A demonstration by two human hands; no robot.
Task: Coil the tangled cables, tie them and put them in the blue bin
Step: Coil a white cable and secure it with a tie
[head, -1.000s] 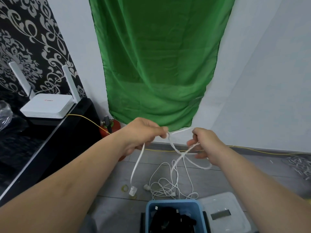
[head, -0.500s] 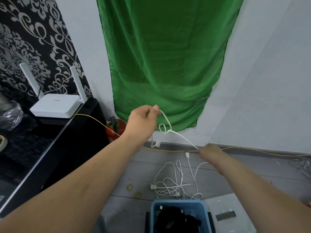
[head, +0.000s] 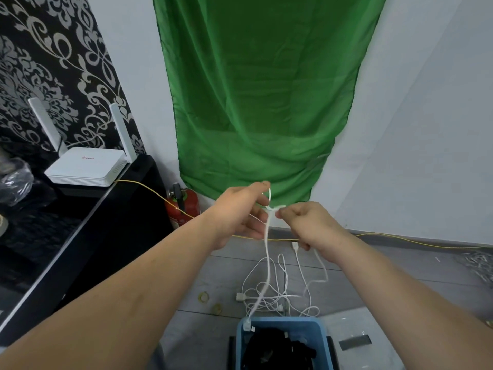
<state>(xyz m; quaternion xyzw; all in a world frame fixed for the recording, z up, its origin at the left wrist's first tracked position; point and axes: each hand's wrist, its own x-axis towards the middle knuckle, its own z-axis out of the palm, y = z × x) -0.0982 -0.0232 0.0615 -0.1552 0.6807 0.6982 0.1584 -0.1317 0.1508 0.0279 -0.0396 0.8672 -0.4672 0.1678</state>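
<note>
While the left hand [head: 240,213] pinches a small loop of the white cable [head: 267,252], the right hand [head: 306,224] pinches the strand just beside it, a knot [head: 272,208] between them: untangling, I judge. Its plug end [head: 246,326] dangles at the rim of the blue bin [head: 282,320]; more cables [head: 274,296] lie tangled on the floor [head: 226,276] beyond. Next the knot needs working loose, gently, before any coiling or tying.

Home room — patterned wallpaper [head: 48,62], router [head: 85,168], tiled floor [head: 213,265].
</note>
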